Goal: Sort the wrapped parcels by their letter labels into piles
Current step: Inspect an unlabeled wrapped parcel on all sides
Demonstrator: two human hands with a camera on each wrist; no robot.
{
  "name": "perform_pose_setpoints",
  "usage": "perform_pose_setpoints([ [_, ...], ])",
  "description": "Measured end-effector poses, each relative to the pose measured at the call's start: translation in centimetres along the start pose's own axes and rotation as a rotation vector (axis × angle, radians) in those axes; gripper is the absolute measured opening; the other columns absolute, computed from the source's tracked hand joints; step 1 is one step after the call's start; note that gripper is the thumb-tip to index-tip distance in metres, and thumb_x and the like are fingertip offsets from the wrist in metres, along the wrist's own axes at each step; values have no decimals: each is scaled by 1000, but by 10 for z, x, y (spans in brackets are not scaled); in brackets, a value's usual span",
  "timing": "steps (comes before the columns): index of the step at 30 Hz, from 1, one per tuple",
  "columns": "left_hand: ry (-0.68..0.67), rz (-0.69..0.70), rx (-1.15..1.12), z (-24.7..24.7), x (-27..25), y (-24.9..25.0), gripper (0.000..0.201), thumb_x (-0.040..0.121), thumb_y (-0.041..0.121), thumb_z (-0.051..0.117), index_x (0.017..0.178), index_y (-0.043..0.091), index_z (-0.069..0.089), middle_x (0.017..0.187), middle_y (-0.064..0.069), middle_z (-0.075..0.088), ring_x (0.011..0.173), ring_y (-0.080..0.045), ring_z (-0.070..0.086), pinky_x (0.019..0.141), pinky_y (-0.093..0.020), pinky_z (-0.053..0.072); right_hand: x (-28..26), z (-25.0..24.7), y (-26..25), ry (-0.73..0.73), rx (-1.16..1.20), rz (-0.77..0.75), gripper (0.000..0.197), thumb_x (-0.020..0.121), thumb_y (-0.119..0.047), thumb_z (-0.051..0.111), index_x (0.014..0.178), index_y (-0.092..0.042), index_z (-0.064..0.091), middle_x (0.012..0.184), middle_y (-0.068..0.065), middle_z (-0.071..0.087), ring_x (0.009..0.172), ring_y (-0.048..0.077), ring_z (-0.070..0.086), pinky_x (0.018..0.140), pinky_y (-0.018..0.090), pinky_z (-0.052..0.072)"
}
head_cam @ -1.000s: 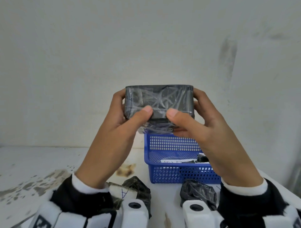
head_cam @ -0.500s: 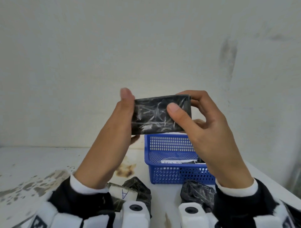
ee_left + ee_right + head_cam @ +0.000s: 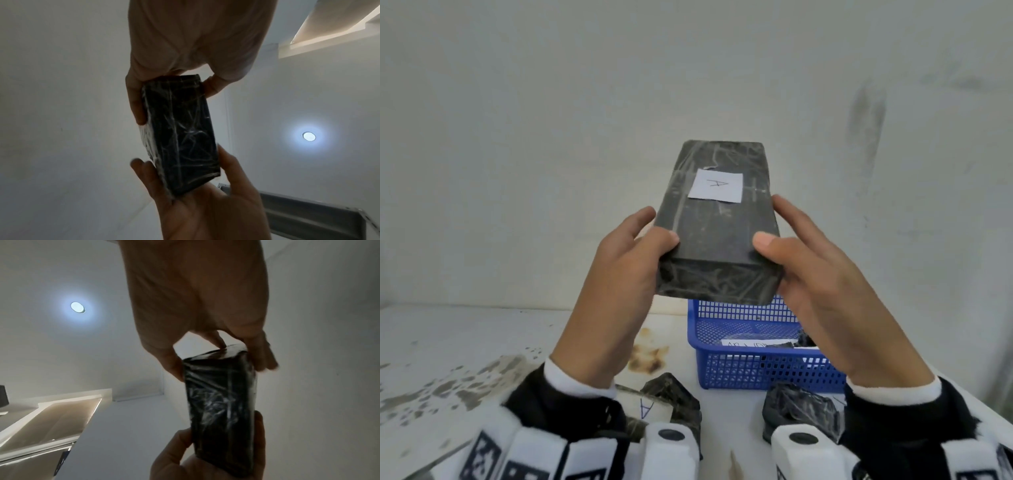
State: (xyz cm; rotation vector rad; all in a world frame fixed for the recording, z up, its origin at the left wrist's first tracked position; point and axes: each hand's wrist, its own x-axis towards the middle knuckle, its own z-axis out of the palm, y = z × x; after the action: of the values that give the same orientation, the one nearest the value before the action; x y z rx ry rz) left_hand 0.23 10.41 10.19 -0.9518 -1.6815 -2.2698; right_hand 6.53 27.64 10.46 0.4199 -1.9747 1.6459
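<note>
I hold a black plastic-wrapped parcel (image 3: 717, 236) up in front of the wall with both hands. A white label with the letter A (image 3: 715, 186) shows on its upper face. My left hand (image 3: 633, 257) grips its near left corner, thumb on top. My right hand (image 3: 808, 260) grips the near right corner the same way. From below, the left wrist view shows the parcel (image 3: 180, 134) between both hands, as does the right wrist view (image 3: 222, 402). On the table lie a second parcel with an A label (image 3: 654, 404) and another black parcel (image 3: 801, 411).
A blue mesh basket (image 3: 756, 373) stands on the white stained table (image 3: 448, 342) under the held parcel, with a white paper and a dark parcel inside. A plain wall rises close behind. The table's right edge runs near my right sleeve.
The parcel has been turned over in my hands: before, only bare wrapped faces showed, now its labelled face points up at me. Both hands shifted their grip to the near corners.
</note>
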Motion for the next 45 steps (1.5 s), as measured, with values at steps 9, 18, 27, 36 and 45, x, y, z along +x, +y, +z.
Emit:
perform_pose_setpoints([
  [9, -32, 97, 83, 8, -10, 3, 54, 81, 32, 71, 131, 31, 52, 100, 1, 75, 88, -13, 72, 66, -17, 53, -5, -1, -8, 1, -3, -26, 87, 79, -34, 79, 150, -49, 30, 128, -5, 68, 108, 18, 71, 99, 44, 53],
  [18, -41, 40, 34, 10, -9, 1, 63, 85, 37, 67, 139, 36, 37, 117, 1, 70, 96, -13, 72, 77, -27, 56, -5, -1, -9, 18, -12, -50, 78, 75, -33, 71, 143, -51, 37, 127, -3, 68, 104, 20, 73, 92, 43, 58],
  [27, -81, 29, 90, 6, -6, -4, 57, 84, 41, 65, 135, 50, 41, 110, -8, 69, 89, -14, 73, 68, -25, 57, 1, -11, 0, 73, -142, 7, 77, 71, -55, 69, 143, -46, 44, 119, -8, 72, 105, 17, 72, 96, 49, 55],
  [36, 9, 49, 164, 6, -6, -7, 39, 81, 41, 62, 117, 39, 48, 112, 5, 71, 89, -11, 72, 80, -36, 57, -3, -5, -4, 98, -218, 8, 39, 88, -37, 67, 127, -38, 64, 106, -16, 75, 86, 5, 74, 73, 19, 57],
  [45, 1, 100, 256, 4, -6, -3, 53, 88, 32, 62, 137, 48, 46, 111, 17, 67, 97, 3, 66, 79, -20, 56, -6, 7, -6, 207, -251, -51, 46, 85, -42, 71, 127, -45, 54, 112, -17, 68, 76, 10, 74, 64, 29, 63],
])
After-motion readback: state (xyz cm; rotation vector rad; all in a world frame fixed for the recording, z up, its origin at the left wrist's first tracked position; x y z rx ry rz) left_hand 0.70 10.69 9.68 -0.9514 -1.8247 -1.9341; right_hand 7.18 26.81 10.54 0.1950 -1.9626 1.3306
